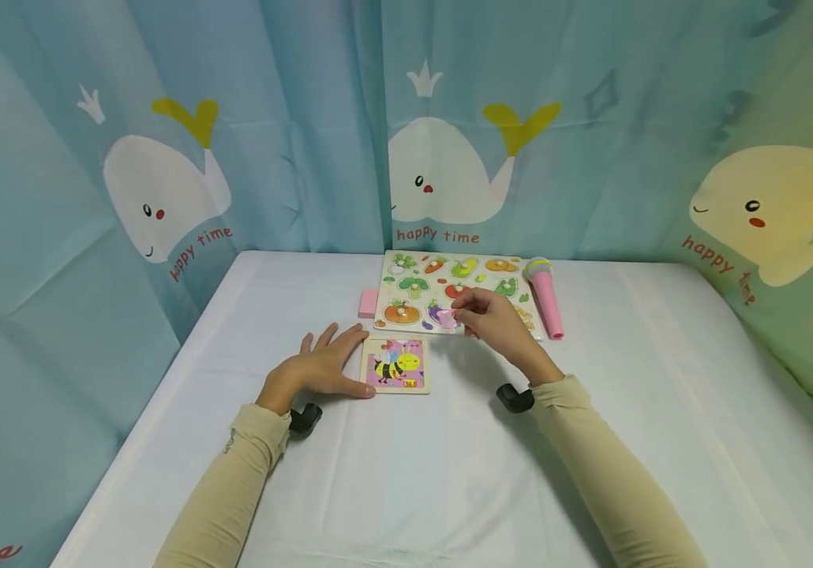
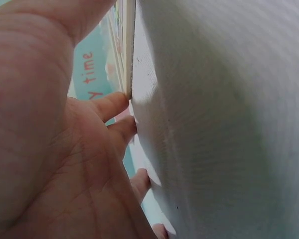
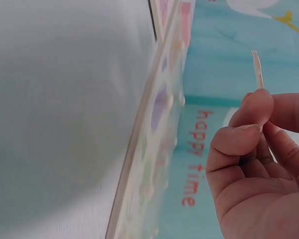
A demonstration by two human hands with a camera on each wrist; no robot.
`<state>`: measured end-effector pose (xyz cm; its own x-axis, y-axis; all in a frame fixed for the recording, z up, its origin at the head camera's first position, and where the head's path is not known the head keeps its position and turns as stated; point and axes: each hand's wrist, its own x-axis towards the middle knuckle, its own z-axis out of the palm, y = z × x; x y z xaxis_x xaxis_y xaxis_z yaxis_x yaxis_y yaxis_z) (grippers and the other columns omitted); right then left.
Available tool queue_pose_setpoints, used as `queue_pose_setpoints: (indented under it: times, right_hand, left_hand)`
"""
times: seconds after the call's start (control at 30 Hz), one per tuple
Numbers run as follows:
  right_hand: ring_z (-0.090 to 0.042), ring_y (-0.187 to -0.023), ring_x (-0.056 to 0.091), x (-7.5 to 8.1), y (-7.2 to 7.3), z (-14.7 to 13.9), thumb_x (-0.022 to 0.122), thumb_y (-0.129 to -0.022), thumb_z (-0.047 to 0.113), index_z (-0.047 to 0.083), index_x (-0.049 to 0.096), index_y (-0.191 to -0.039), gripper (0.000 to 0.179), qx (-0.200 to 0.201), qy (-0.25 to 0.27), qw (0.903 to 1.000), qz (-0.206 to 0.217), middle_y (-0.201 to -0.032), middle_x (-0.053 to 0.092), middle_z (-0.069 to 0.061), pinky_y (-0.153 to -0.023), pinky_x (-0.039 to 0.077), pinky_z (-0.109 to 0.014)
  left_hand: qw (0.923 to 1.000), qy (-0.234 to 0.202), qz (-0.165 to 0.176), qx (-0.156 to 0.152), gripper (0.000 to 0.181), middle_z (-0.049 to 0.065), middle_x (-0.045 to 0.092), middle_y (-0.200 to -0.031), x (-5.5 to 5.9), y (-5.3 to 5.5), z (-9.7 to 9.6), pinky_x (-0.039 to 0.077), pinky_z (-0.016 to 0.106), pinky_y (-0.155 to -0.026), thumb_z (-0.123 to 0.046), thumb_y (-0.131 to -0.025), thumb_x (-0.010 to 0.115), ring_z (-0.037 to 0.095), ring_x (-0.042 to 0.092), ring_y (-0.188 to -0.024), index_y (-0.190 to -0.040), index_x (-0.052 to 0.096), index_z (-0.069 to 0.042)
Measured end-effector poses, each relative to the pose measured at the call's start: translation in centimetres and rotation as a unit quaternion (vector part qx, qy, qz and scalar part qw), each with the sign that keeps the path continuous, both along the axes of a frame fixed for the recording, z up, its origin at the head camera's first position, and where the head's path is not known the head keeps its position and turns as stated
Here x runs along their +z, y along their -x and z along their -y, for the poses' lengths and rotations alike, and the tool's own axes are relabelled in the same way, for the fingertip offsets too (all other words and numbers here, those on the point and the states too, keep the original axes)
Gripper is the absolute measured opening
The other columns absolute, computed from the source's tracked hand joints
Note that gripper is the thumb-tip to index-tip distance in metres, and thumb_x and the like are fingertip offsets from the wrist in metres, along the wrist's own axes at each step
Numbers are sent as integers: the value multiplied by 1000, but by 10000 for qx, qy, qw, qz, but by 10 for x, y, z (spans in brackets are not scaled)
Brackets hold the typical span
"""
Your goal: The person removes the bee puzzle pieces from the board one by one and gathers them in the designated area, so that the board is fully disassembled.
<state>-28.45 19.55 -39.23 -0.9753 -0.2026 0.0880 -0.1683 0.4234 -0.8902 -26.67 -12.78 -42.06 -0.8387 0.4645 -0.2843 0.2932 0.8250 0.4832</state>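
Beige sleeves (image 1: 225,477) come nearest us, on the near side of the bee puzzle (image 1: 399,367). Our left hand (image 1: 324,366) spreads along the puzzle's left edge, fingers straight and gripping nothing; our right hand (image 1: 496,321) pinches a pink piece (image 1: 447,319) beyond the puzzle and to its right, above the vegetable board (image 1: 436,285). We judge a fitting step in hand, and the next move calls for squaring the piece to its slot. Inside the puzzle's wooden frame (image 1: 402,391) sits a bee picture (image 1: 408,363), its upper-left corner perhaps bare; beyond it, the board carries knobbed vegetable pieces (image 1: 402,314)
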Motion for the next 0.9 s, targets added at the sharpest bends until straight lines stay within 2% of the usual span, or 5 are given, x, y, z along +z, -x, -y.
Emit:
queue_pose_setpoints:
  times: [0.13,0.33,0.53,0.9]
  right_hand:
    - [-18,-73,60,3,-1,-16,65,-105,7,-5,69,-116,17,-92,86,9999,-105,-96,69,-14,-64,51,-32]
    - [-15,-71,59,8,-1,-40,64,-104,4,-11,67,-116,20,-233,311,9990,-197,-89,66,-15,-62,49,-27]
    - [-17,-72,60,10,-2,-59,64,-105,6,-12,67,-117,21,-356,263,9987,-237,-92,68,-16,-64,53,-28]
    - [-15,-75,60,10,-7,-80,62,-107,6,-13,65,-120,23,-489,159,9984,-213,-98,68,-16,-64,52,-28]
  left_hand:
    - [10000,0,10,6,111,10,13,-179,0,0,0,-6,70,-123,-57,-86,82,41,-5,-163,-171,26,-13]
    - [10000,-29,12,22,111,10,13,-179,-1,0,0,-7,69,-124,-58,-85,82,41,-4,-163,-171,26,-14]
    - [10000,4,10,34,112,9,12,-179,-1,1,0,-7,69,-124,-59,-85,82,41,-4,-163,-171,26,-14]
    - [10000,14,42,41,111,9,12,-179,-2,2,0,-8,69,-124,-59,-86,82,40,-5,-163,-171,26,-14]
